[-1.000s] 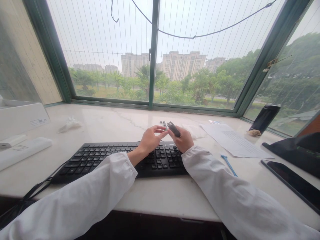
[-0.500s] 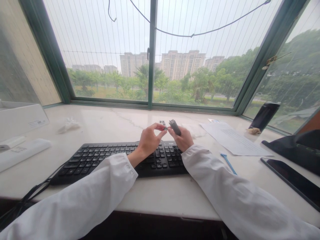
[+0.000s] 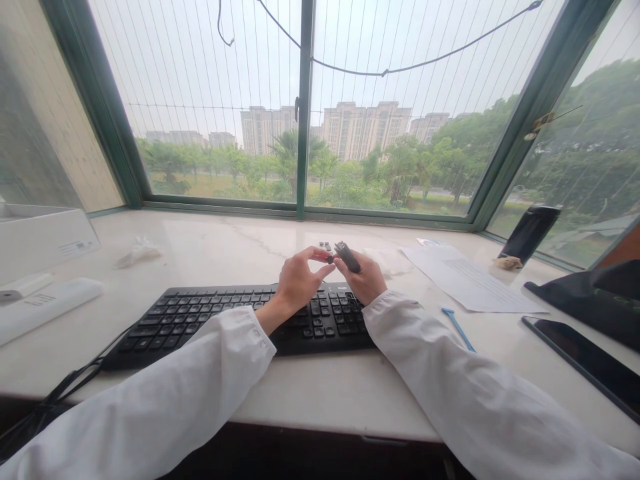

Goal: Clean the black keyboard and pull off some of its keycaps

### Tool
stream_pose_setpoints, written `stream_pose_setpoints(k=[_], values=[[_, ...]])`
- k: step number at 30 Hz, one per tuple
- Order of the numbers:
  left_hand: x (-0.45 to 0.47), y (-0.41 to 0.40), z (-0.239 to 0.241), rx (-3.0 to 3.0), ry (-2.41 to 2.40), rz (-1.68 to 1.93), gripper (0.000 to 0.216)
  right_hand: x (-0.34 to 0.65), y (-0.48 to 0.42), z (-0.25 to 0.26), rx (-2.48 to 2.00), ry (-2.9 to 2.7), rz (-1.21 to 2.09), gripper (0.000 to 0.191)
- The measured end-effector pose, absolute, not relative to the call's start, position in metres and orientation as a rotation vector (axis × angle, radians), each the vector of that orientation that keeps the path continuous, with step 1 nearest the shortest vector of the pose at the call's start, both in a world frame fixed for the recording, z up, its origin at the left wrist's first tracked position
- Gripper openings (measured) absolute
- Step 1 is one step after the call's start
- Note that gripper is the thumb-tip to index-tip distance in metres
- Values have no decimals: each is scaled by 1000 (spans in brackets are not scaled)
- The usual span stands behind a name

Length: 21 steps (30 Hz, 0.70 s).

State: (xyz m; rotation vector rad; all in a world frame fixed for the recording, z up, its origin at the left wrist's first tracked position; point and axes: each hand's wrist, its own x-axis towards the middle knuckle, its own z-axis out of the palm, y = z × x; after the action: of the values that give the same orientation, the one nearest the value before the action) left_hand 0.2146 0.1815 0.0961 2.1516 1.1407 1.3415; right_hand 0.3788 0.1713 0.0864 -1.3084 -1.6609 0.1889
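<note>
Above the right part of a black keyboard (image 3: 210,313), my two hands meet with fingertips close together. My left hand (image 3: 300,277) pinches a small black keycap (image 3: 330,259) between thumb and fingertips. Wrapped in my right hand (image 3: 366,277) is a short, dark grey stick-like tool (image 3: 347,257) with a notched upper end; its exact kind is unclear. The right fingertips reach up to the keycap, perhaps touching it. A few loose keycaps (image 3: 325,245) lie on the white counter just beyond. Part of the number pad is hidden by my hands.
A blue slim tool (image 3: 457,329) and a printed sheet (image 3: 465,277) lie to the right, with a phone (image 3: 585,360) farther over. Another dark device (image 3: 530,233) leans by the window. At left are a white box (image 3: 45,233) and crumpled plastic (image 3: 137,252). Keyboard cables (image 3: 75,380) hang over the edge.
The grey tool has tilted slightly to the left in my right hand. The keycap in my left fingers has turned and shows a darker side. The arms stay put.
</note>
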Motion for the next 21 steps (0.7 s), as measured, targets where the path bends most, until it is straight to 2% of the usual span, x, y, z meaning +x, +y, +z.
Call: stream_pose_setpoints(k=[9,21], values=[[208,193,92,2197,1281,1163,18,386,174,95,-1377,-1465,368,35],[197,203,107,2322,1566,984,22,411,188,94,-1500,-1421,253,31]])
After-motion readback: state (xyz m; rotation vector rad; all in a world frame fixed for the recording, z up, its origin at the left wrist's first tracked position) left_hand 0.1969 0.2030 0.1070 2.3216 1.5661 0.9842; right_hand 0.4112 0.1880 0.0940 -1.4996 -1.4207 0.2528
